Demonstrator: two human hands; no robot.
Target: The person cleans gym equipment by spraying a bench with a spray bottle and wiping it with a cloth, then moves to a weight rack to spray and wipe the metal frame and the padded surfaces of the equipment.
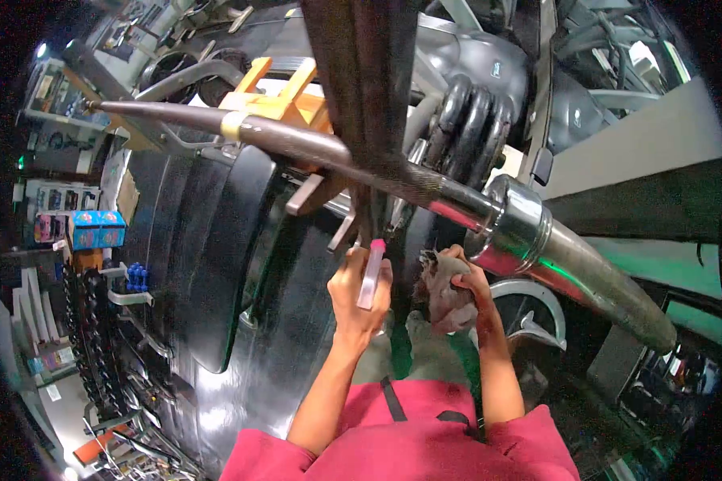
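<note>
My left hand (351,293) is closed round a pale, narrow bar (371,276) with a pink end, just below the dark upright (361,80) of a rack. Its fingers show on both sides of the bar. In my right hand (475,282) is a crumpled greyish-brown cloth (448,295), bunched up with its frayed edge toward the upright. A barbell (297,143) runs slantwise above both hands and crosses the upright. Its thick metal sleeve (594,276) lies to the right, past the right hand.
A black padded bench (237,256) stands left of my hands. Behind the barbell is a yellow wooden frame (285,92), with black rounded weights (473,120) to its right. Dumbbell racks (96,337) and a blue box (98,230) line the left side.
</note>
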